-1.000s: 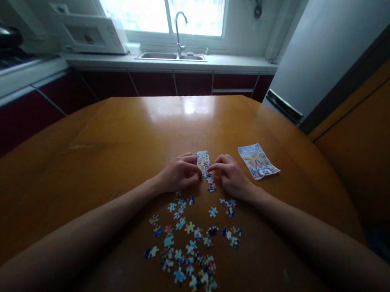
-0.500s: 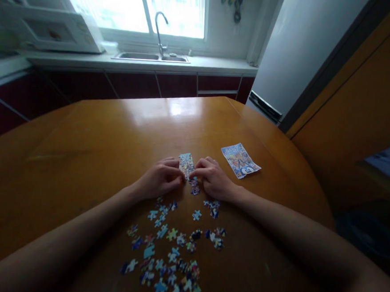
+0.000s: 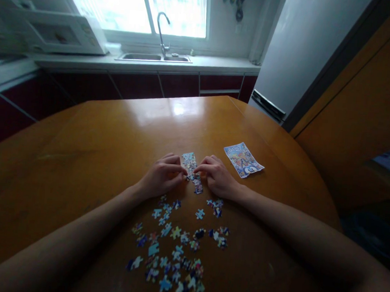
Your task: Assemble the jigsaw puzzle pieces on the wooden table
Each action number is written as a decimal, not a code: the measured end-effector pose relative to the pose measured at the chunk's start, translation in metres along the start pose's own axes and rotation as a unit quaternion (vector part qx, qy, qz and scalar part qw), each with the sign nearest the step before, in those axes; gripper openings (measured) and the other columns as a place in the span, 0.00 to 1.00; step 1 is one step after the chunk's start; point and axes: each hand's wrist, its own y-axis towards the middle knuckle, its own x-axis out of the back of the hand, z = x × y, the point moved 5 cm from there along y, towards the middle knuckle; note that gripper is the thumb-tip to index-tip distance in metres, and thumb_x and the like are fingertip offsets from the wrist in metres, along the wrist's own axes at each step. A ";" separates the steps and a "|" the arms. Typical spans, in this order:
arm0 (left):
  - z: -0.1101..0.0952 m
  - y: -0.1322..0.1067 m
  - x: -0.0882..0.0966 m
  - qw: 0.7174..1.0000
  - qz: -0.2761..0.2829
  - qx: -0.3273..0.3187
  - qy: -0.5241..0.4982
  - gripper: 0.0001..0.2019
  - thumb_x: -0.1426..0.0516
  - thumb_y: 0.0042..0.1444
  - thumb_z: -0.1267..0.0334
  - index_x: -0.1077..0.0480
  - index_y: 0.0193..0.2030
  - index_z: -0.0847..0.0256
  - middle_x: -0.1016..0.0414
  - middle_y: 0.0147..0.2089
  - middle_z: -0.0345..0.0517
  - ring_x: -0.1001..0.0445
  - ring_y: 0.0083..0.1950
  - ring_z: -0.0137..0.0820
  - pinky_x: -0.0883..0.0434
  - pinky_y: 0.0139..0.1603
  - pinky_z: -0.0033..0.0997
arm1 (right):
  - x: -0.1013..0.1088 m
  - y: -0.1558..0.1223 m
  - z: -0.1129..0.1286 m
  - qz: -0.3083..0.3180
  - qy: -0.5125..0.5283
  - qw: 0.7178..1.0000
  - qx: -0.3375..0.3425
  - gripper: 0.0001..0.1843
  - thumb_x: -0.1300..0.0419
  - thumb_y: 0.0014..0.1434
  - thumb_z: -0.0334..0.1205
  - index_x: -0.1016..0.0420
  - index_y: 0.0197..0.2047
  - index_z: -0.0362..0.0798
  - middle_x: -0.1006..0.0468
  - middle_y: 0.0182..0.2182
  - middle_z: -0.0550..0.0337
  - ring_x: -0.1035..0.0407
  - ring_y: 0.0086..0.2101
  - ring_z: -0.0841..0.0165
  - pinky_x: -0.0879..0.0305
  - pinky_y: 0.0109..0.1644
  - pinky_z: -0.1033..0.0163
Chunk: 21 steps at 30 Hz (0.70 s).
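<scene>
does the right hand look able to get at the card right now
Probably yes: the card lies just right of the right hand, apart from it, with only bare table between.

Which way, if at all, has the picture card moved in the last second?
No. The picture card lies at the same spot near the right edge of the table; only the camera view shifted.

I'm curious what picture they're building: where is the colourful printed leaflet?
In the head view, the leaflet lies flat on the wooden table, just to the right of the right hand and beyond the loose puzzle pieces.
</scene>
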 end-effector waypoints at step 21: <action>-0.008 0.003 -0.005 0.998 0.057 0.003 -0.017 0.12 0.44 0.62 0.66 0.21 0.31 0.59 0.34 0.28 0.43 0.35 0.35 0.31 0.36 0.35 0.32 | -0.004 -0.003 0.004 0.028 -0.016 0.999 0.033 0.21 0.45 0.59 0.20 0.16 0.39 0.54 0.26 0.38 0.56 0.37 0.44 0.62 0.39 0.51 0.55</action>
